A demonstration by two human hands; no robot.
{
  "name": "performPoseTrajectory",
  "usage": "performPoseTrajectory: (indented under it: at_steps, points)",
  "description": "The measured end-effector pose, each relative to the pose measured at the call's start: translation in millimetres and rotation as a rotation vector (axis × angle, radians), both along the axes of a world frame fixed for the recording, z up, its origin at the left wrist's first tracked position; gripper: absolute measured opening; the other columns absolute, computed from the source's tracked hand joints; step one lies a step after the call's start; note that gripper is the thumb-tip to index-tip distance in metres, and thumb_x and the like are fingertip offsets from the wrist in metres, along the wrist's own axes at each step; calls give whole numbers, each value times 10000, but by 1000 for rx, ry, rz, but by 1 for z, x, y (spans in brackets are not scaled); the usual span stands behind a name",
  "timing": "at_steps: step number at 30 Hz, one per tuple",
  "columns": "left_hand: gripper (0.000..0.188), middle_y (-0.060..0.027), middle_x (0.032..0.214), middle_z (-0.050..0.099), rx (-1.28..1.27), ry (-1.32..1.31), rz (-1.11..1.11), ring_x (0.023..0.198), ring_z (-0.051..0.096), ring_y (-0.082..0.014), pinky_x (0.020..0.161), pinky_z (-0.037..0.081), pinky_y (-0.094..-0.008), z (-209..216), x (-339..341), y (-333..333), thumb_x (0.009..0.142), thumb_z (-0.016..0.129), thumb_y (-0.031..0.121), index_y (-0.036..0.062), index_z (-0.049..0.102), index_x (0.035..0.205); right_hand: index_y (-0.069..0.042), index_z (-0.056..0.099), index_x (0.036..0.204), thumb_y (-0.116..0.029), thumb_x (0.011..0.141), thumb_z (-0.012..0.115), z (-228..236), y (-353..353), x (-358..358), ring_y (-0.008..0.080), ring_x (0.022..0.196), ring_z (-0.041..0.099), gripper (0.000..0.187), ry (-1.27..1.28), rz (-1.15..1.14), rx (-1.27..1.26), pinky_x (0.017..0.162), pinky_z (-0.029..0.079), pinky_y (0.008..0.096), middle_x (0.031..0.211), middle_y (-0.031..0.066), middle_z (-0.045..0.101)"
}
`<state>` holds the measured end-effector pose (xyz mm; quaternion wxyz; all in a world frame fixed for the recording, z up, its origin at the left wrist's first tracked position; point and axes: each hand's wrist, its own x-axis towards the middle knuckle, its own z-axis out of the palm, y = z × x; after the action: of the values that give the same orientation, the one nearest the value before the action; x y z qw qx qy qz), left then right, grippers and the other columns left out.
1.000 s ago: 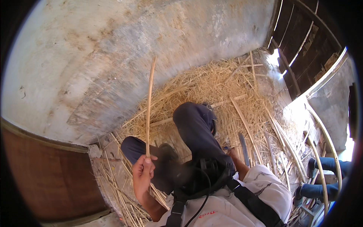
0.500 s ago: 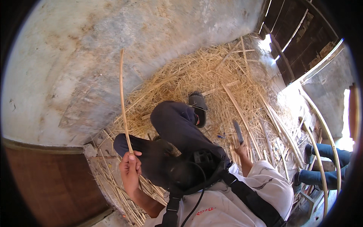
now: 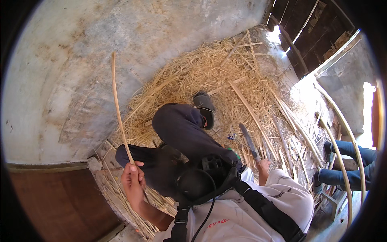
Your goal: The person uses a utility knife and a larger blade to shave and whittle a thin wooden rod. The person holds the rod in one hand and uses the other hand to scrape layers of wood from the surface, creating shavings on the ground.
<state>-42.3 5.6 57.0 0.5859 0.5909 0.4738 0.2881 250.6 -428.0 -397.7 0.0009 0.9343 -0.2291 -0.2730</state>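
The grey floor [image 3: 279, 66] bears a broad heap of straw-coloured shavings [image 3: 181, 76] and long pale strips [image 3: 302, 133].

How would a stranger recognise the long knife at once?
Find the straw heap by the wall, then go down its right side to the person's right hand. That hand holds the knife, whose dark grey blade stands out among tan strips.

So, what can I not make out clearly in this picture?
Head view: where the thin, pale wooden strip ends below, hidden by the left hand.
Head view: the handle of the long, grey, metal-bladed knife, covered by the right hand.
Head view: the upper body of the person in blue trousers, cut off at the right edge.
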Motion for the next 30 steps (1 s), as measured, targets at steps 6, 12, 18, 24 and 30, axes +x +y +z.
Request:
performPoseTrajectory:
  at_steps: [6, 12, 18, 24, 30]
  points:
    - [365, 61, 656, 384, 16, -12, -66, 477, 303, -2, 419, 216, -197, -4, 4, 0, 1114, 525, 377, 35, 650, 1089, -32, 574, 1353, -371, 877, 738, -75, 8, -48, 464, 1297, 565, 607, 176, 665, 357, 1008, 533, 514, 1370, 259, 578]
    - [356, 52, 657, 403, 17, 17, -59, 502, 332, -6, 450, 243, -192, 2, 3, -2, 1108, 543, 359, 22, 652, 1067, -68, 615, 1338, -333, 890, 706, -123, 49, -54, 452, 1289, 572, 529, 56, 925, 572, 1006, 528, 517, 1361, 265, 581]
    - [369, 54, 656, 397, 6, -1, -51, 494, 317, -7, 439, 236, -194, 0, -5, 2, 1106, 543, 382, 29, 645, 1072, -104, 656, 1324, -295, 903, 673, -155, 58, -42, 440, 1281, 578, 462, -105, 1136, 724, 1004, 523, 520, 1352, 272, 584]
    - [378, 57, 661, 398, -1, 6, -40, 497, 313, -3, 437, 229, -190, -3, -8, -5, 1103, 546, 389, 25, 644, 1070, -119, 780, 1138, -221, 873, 663, -72, 94, -16, 432, 1105, 671, 308, 150, 841, 767, 929, 545, 509, 1209, 287, 661]
    - [362, 61, 673, 412, -67, -77, -122, 525, 330, -6, 461, 256, -190, -1, 17, -14, 1114, 528, 347, 11, 659, 1085, -85, 772, 966, -102, 789, 719, -33, 129, 3, 432, 911, 718, 186, -156, 688, 794, 847, 561, 518, 1103, 301, 701]
